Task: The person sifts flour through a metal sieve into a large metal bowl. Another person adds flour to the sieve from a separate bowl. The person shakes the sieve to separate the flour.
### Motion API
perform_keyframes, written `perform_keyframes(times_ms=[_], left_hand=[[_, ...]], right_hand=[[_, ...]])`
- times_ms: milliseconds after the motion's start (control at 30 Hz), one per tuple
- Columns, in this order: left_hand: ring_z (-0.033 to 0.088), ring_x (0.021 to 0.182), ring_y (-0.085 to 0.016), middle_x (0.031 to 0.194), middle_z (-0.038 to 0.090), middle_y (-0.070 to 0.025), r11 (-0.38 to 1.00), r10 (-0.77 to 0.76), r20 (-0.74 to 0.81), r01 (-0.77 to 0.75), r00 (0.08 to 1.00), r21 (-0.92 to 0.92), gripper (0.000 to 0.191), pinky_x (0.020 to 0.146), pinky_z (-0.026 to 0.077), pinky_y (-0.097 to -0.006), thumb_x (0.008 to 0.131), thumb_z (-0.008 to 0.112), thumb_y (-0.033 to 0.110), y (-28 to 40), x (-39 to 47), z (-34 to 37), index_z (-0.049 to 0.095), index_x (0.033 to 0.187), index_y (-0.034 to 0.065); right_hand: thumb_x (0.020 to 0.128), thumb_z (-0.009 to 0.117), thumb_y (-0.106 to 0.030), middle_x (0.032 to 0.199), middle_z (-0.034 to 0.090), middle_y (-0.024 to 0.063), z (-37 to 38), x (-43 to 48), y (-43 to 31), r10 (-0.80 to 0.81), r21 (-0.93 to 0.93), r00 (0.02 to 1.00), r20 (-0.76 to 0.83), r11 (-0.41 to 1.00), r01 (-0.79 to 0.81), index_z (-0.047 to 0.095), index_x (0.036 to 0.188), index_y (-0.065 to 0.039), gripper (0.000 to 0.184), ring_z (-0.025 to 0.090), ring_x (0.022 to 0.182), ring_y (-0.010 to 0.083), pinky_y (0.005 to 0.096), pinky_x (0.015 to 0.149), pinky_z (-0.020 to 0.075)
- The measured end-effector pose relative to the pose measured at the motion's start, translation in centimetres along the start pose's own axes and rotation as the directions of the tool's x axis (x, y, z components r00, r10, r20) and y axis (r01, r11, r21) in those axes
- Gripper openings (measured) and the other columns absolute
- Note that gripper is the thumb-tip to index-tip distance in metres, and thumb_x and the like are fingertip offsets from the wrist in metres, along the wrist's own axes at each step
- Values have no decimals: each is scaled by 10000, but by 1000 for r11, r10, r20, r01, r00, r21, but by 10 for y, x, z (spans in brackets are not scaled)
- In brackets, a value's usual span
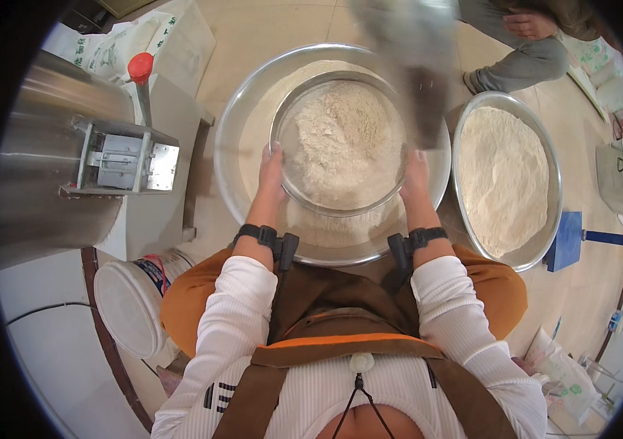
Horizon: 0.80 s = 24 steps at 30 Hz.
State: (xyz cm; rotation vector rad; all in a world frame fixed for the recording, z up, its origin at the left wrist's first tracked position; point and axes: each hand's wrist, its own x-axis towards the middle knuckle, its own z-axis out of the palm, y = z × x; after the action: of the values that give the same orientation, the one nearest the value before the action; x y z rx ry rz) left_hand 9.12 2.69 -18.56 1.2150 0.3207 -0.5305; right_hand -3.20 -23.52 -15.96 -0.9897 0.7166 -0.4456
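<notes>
My left hand [273, 173] grips the left rim of a round metal sieve [339, 210]. On the opposite side, my right hand [415, 171] holds the same rim. Pale flour [339, 142] lies in the sieve, with a coarser, browner patch towards its upper right. Below the sieve is a wide metal basin [227, 181], with more flour [339, 233] spread inside it. To the right, a second metal basin [556, 181] holds a heap of flour [503, 175].
A blurred leg and shoe [426, 104] cross the big basin's upper right. Another person's grey-trousered leg [531, 66] is beyond. At left stand a steel machine [54, 148] with a red-knobbed lever [140, 68] and a white bucket [128, 310]. A blue platform scale [565, 241] is at right.
</notes>
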Motion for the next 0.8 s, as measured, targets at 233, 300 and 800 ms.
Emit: perform_keyframes(times_ms=[233, 300, 800], left_hand=[[527, 979, -226, 1081, 520, -112, 997, 47, 9, -46, 999, -63, 391, 850, 460, -370, 928, 481, 273, 4, -7, 11, 404, 1249, 63], [505, 935, -212, 1030, 503, -91, 1000, 8, 77, -9, 997, 23, 348, 796, 447, -354, 910, 494, 211, -1, -9, 18, 401, 1218, 78], [520, 1068, -268, 1170, 521, -165, 983, -159, -9, 158, 987, -92, 436, 890, 458, -406, 921, 457, 228, 7, -11, 14, 363, 1300, 33]], right_hand=[[937, 460, -318, 1266, 453, 152, 6, -15, -22, 10, -262, 997, -79, 965, -30, 352, 1319, 14, 516, 439, 1153, 205, 302, 961, 358], [933, 463, -321, 1273, 446, 167, 2, -18, -26, 30, -8, 998, -51, 999, -31, 350, 1325, -1, 519, 447, 1145, 222, 311, 957, 358], [920, 476, -327, 1327, 397, 137, -16, 6, 4, 103, -190, 992, 66, 978, -89, 307, 1346, 8, 568, 460, 1159, 228, 359, 965, 401]])
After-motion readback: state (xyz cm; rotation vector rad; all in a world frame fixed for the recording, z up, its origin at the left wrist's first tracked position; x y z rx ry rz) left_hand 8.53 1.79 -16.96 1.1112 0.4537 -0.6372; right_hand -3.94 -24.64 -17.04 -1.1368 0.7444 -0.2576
